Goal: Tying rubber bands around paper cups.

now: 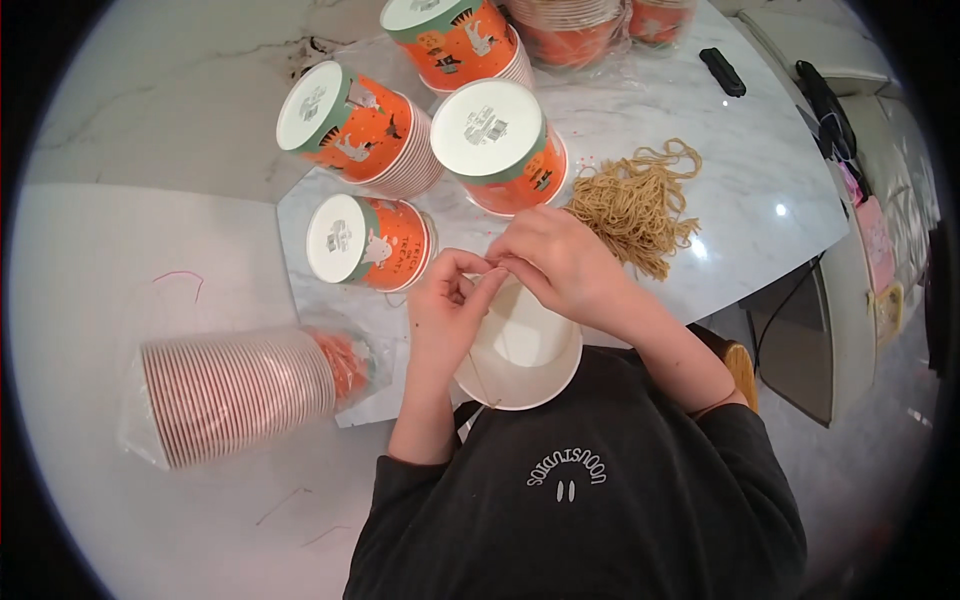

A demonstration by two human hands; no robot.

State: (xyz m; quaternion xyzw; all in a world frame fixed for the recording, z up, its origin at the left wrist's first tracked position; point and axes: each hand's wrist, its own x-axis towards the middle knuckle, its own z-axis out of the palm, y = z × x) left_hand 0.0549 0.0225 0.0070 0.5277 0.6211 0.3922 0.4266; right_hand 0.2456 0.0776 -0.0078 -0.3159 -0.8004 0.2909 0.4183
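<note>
A white-lined paper bucket (527, 352) stands open in front of my body, its mouth facing up. At its far rim, my left hand (452, 305) and my right hand (560, 258) meet with fingertips pinched together. A thin tan string (482, 378) runs inside the bucket, from a small knot at the near rim up toward my hands. Both hands are closed on the string's far end, which my fingers mostly cover. Just beyond my right hand lies a loose heap of tan strings (640, 208) on the marble-patterned table (745, 190).
Upside-down stacks of orange and green buckets stand beyond my hands, including a near stack (500, 140) and a tilted small stack (372, 243). A plastic-wrapped bucket stack (240, 393) lies at left. A black tool (722, 72) rests at the far right, and a chair (740, 370) sits by my right elbow.
</note>
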